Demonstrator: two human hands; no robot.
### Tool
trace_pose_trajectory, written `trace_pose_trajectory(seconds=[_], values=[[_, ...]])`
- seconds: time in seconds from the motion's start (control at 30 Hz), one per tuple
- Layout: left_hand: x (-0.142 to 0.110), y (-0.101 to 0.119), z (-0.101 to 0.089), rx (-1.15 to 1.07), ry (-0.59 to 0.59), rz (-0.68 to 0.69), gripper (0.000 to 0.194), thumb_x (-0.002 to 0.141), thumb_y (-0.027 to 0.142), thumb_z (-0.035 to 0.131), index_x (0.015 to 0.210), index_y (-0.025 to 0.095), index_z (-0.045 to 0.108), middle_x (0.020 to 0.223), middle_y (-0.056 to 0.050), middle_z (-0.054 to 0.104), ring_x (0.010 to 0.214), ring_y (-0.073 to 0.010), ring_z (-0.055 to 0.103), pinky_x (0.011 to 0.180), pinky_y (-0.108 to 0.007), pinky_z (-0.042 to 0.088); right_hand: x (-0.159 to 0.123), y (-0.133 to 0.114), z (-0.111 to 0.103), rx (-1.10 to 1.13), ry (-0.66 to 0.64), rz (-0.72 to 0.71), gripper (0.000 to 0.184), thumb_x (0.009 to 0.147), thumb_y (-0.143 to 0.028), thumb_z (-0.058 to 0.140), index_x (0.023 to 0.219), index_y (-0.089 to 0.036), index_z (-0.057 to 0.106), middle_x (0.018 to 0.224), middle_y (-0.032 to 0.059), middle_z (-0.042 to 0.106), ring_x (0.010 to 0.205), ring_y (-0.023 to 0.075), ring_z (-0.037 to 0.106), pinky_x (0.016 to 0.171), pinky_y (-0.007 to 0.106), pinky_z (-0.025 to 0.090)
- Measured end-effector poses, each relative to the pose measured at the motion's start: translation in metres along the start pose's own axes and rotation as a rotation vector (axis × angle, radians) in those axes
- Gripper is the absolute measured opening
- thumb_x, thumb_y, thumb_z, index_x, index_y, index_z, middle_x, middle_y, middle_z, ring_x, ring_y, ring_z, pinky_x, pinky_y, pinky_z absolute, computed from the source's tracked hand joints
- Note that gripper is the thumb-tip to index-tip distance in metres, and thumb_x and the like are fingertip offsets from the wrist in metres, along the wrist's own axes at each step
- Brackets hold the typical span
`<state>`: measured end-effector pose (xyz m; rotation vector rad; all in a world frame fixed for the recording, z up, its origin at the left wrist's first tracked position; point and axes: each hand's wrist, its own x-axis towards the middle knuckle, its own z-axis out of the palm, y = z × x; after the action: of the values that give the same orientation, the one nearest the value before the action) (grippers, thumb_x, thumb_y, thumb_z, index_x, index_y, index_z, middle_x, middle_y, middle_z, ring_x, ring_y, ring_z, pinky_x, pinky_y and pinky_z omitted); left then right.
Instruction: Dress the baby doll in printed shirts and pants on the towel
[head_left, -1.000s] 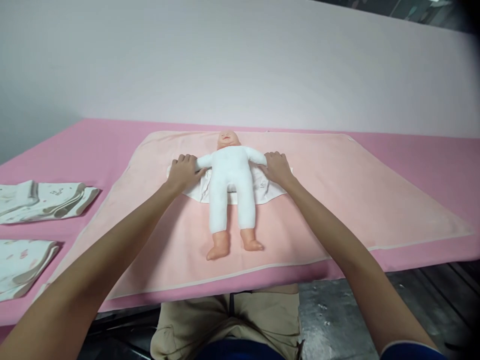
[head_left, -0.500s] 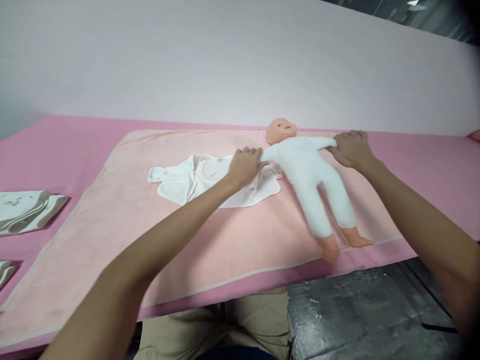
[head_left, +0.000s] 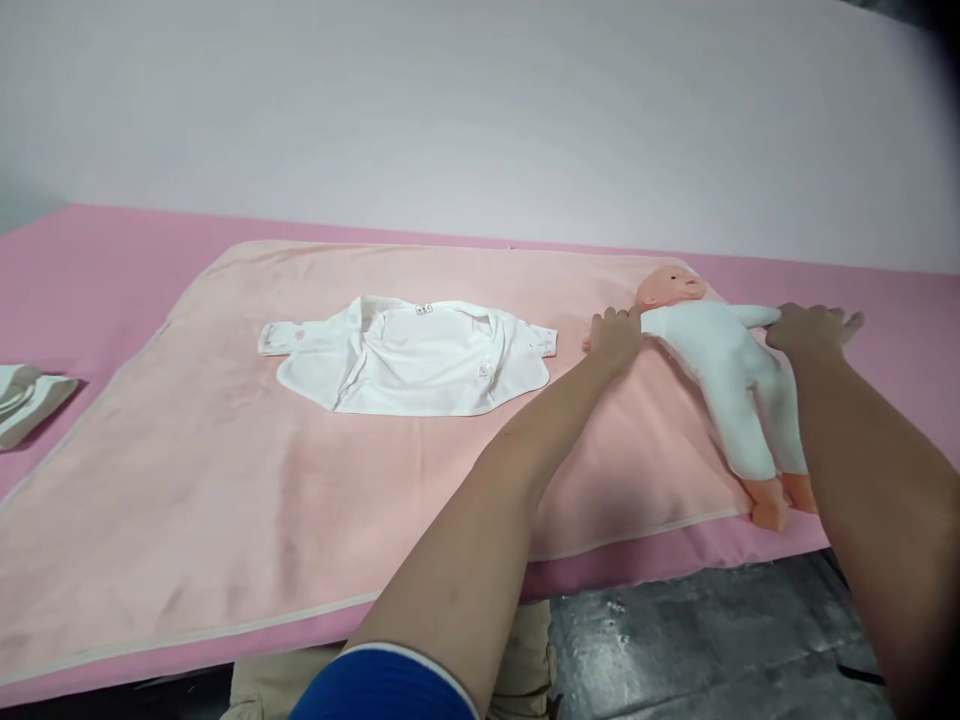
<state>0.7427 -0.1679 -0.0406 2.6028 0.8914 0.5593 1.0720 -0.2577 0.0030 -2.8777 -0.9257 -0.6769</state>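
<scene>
A baby doll (head_left: 716, 355) with a white cloth body and bare plastic head and feet lies over the right part of a peach blanket (head_left: 210, 480), its feet toward the near edge. My left hand (head_left: 616, 338) is closed round the doll's arm on the left, hiding most of that forearm. The doll's other arm ends in my right hand (head_left: 810, 328), which grips it near the wrist; one finger sticks out to the right. Left of the doll, a white baby shirt (head_left: 427, 365) lies spread open, sleeves out to both sides, touched by neither hand.
Under the blanket is a pink-covered table (head_left: 892, 310), backed by a pale wall (head_left: 450, 120). Folded cloth (head_left: 30, 405) lies at the far left edge. Below the table's near edge are a grey floor (head_left: 675, 640) and my tan trousers (head_left: 525, 660).
Both hands have carried the doll rightward, away from the shirt, and lowered it onto the blanket. The shirt now shows in full. The view has also shifted a little.
</scene>
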Motion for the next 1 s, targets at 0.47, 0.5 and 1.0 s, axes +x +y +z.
trace_pose_trajectory(seconds=[0.47, 0.5, 1.0], values=[[-0.114, -0.065, -0.081, 0.027, 0.005, 0.209, 0.040, 0.111, 0.044, 0.054, 0.139, 0.018, 0.068, 0.149, -0.018, 0.068, 0.140, -0.0345, 0.058, 0.119, -0.050, 0.040, -0.129, -0.114, -0.076, 0.568, 0.040, -0.362, 0.043, 0.100, -0.033, 0.048, 0.132, -0.014, 0.069, 0.127, 0.0268, 0.074, 0.112, 0.0345, 0.066, 0.097, 0.049, 0.044], [-0.149, -0.086, -0.100, 0.003, 0.044, 0.226, 0.038, 0.112, 0.046, 0.051, 0.137, 0.022, 0.067, 0.147, -0.015, 0.070, 0.137, -0.0325, 0.060, 0.119, -0.050, 0.041, -0.161, -0.126, -0.087, 0.608, -0.016, -0.422, 0.036, 0.103, -0.040, 0.048, 0.123, -0.019, 0.070, 0.117, 0.0211, 0.077, 0.099, 0.0324, 0.067, 0.090, 0.047, 0.046], [-0.352, -0.335, -0.252, 0.084, 0.273, -0.691, 0.042, 0.088, 0.062, 0.075, 0.082, 0.025, 0.056, 0.080, -0.011, 0.068, 0.097, -0.0358, 0.069, 0.091, -0.059, 0.053, -0.290, -0.257, -0.106, 0.541, -0.524, -0.482, 0.034, 0.096, -0.050, 0.062, 0.076, -0.027, 0.048, 0.079, 0.0064, 0.067, 0.077, 0.0290, 0.063, 0.071, 0.039, 0.042]])
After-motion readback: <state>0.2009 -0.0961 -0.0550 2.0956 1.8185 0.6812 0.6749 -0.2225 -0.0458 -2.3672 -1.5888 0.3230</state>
